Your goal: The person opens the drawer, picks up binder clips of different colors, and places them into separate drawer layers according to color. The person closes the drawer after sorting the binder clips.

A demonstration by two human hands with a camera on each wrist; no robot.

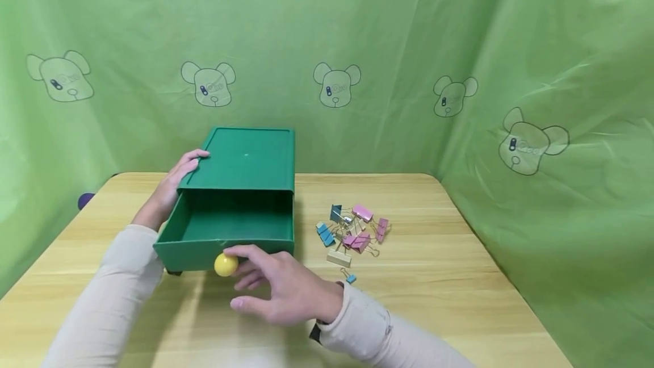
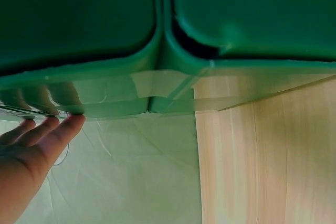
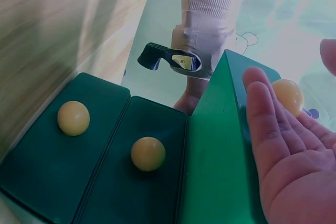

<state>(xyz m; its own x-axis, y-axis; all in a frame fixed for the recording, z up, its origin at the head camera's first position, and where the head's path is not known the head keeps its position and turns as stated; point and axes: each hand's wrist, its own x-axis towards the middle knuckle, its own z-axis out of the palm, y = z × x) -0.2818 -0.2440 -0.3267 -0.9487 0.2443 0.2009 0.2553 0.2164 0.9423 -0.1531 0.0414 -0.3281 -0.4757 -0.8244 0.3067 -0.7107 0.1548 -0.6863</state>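
Note:
A green cabinet (image 1: 245,158) stands on the table, its top drawer (image 1: 191,255) pulled out and showing a bare inside. My right hand (image 1: 291,288) is at the drawer front, index fingertip at the yellow knob (image 1: 226,264), thumb held apart. The right wrist view shows that hand's (image 3: 294,166) fingers mostly straight beside the knob (image 3: 289,97). My left hand (image 1: 171,189) rests against the cabinet's left side near the top edge; in the left wrist view its extended fingers (image 2: 65,129) touch the green side.
Several binder clips (image 1: 360,241), pink, blue, dark and cream, lie in a pile right of the cabinet, with a small blue one (image 1: 350,278) nearer me. Two lower drawers (image 3: 100,93) with yellow knobs are closed. Green curtains (image 1: 388,27) surround the wooden table (image 1: 434,300).

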